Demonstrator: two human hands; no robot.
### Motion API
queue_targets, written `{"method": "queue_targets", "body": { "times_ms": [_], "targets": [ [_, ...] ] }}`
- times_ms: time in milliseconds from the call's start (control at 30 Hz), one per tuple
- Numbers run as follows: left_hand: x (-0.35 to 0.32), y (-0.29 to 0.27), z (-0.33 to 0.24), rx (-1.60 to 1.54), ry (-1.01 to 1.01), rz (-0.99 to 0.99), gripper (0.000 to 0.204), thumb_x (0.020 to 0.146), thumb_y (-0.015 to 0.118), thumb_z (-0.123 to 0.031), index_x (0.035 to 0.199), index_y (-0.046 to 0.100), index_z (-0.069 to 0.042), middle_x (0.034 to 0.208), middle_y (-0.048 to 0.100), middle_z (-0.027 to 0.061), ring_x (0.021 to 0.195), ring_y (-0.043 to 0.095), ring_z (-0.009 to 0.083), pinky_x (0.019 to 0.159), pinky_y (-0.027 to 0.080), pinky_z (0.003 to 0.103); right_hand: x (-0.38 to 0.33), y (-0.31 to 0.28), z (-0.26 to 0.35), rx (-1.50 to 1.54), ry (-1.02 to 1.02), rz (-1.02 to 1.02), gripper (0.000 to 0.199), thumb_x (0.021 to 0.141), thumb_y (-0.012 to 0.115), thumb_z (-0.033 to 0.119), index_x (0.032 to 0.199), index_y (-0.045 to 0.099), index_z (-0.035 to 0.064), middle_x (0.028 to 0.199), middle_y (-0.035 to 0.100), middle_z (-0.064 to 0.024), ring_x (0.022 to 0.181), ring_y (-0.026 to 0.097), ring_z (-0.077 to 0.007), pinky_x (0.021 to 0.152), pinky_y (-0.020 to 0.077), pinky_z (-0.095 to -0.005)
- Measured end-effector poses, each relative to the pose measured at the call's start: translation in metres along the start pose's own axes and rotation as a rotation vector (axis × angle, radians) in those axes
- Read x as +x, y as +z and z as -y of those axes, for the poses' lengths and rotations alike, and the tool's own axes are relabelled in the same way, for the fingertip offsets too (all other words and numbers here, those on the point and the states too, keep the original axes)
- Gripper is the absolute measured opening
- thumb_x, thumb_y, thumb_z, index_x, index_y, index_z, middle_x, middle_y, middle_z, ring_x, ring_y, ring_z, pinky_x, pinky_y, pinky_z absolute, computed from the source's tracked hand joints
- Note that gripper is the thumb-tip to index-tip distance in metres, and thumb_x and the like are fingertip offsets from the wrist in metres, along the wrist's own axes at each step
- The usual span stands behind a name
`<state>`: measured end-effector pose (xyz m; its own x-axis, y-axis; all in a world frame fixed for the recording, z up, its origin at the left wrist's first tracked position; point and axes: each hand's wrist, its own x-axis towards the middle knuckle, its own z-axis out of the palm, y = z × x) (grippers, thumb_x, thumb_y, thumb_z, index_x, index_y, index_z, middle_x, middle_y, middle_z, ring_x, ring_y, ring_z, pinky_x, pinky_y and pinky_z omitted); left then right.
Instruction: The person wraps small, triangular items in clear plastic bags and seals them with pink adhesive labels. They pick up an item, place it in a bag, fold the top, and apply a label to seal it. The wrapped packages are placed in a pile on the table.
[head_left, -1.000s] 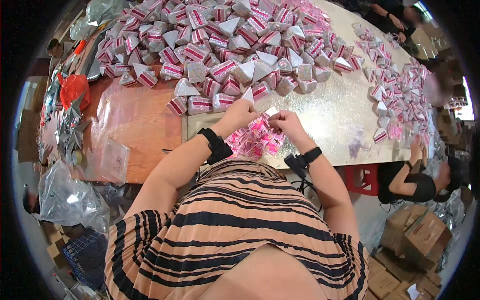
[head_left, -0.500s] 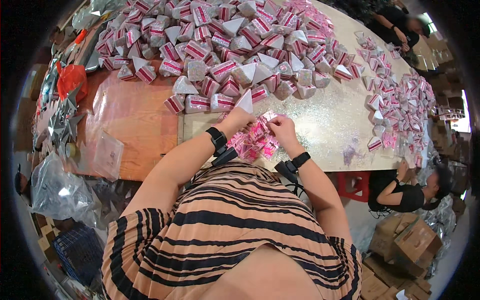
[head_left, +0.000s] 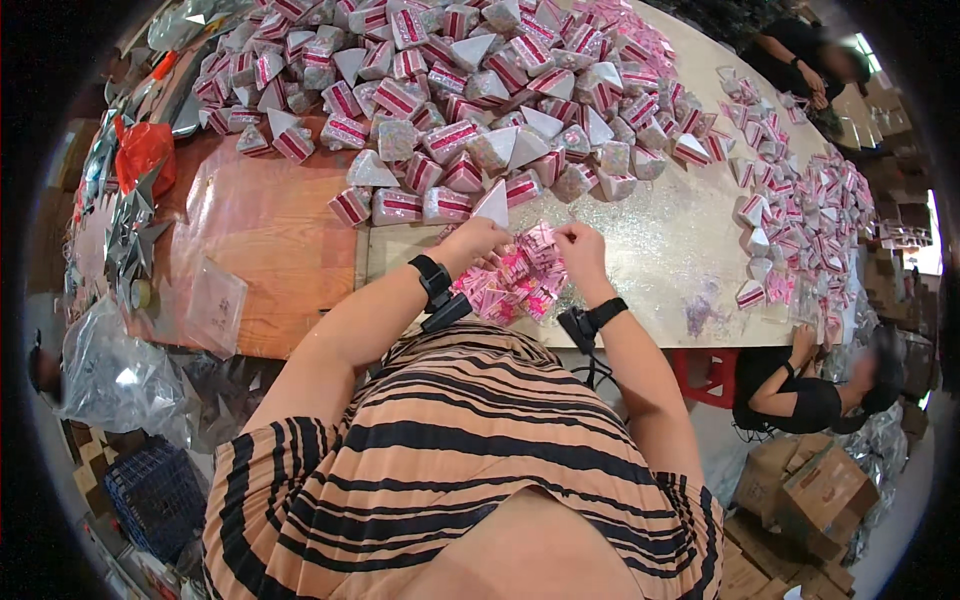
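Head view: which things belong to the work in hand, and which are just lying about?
Likely in the work:
- white-faced wedge at the left hand
- pink printed pieces beside the right hand
- heaped striped wedges beyond the hands

Apparently just lying about:
- orange-red plastic bag
- silver stars
- clear plastic sleeve
- blue crate
- cardboard boxes

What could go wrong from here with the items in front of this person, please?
The loose pile of pink packets lies close to the near edge of the table, so some might slip off. The black device on the left wrist sits beside that pile and could brush packets aside. The white-faced wedge, apparently held in the left hand, is near other striped wedges and may bump them.
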<state>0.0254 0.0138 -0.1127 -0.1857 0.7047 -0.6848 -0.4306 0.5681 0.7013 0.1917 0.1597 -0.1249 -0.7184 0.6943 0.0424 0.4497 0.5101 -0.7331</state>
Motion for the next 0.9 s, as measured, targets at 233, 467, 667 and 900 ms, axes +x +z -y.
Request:
{"method": "queue_targets", "body": {
  "times_ms": [233, 467, 667, 900],
  "targets": [
    [0.003, -0.007, 0.009, 0.087, 0.011, -0.061, 0.029, 0.083, 0.063, -0.024, 0.091, 0.057, 0.003, 0.075, 0.058, 0.0099, 0.054, 0.059, 0.0176, 0.047, 0.048, 0.029, 0.023, 0.013, -0.026, -0.372, -0.026, -0.039, 0.012, 0.071, 0.061, 0.011, 0.074, 0.065, 0.0005, 0.074, 0.063, -0.0182, 0.072, 0.061, -0.0344, 0.067, 0.0482, -0.0413],
    [-0.004, -0.006, 0.002, 0.257, 0.157, -0.123, 0.027, 0.079, 0.064, -0.021, 0.091, 0.061, 0.003, 0.071, 0.06, 0.008, 0.056, 0.06, 0.0168, 0.048, 0.048, 0.03, 0.026, 0.01, -0.026, 0.332, 0.269, 0.236, 0.011, 0.078, 0.066, 0.009, 0.079, 0.064, -0.0024, 0.064, 0.061, -0.0068, 0.059, 0.059, -0.0128, 0.055, 0.0467, -0.0267],
    [-0.009, 0.009, -0.023, 0.507, 0.562, -0.189, 0.032, 0.075, 0.065, -0.015, 0.102, 0.061, 0.003, 0.071, 0.06, 0.0065, 0.063, 0.059, 0.0134, 0.059, 0.046, 0.027, 0.025, -0.03, 0.011, 0.568, 0.224, 0.282, 0.009, 0.081, 0.065, 0.007, 0.082, 0.064, -0.0013, 0.067, 0.061, -0.0032, 0.058, 0.057, -0.009, 0.054, 0.0458, -0.0233],
    [-0.023, 0.029, -0.057, 0.469, 0.841, -0.113, 0.025, 0.076, 0.064, -0.011, 0.098, 0.064, 0.002, 0.074, 0.062, 0.0083, 0.066, 0.059, 0.0153, 0.062, 0.046, 0.029, 0.021, -0.056, 0.04, 0.64, 0.105, 0.261, 0.007, 0.083, 0.064, 0.006, 0.082, 0.061, -0.0003, 0.066, 0.06, -0.0022, 0.057, 0.056, -0.0076, 0.051, 0.044, -0.0222]
  ]
}}
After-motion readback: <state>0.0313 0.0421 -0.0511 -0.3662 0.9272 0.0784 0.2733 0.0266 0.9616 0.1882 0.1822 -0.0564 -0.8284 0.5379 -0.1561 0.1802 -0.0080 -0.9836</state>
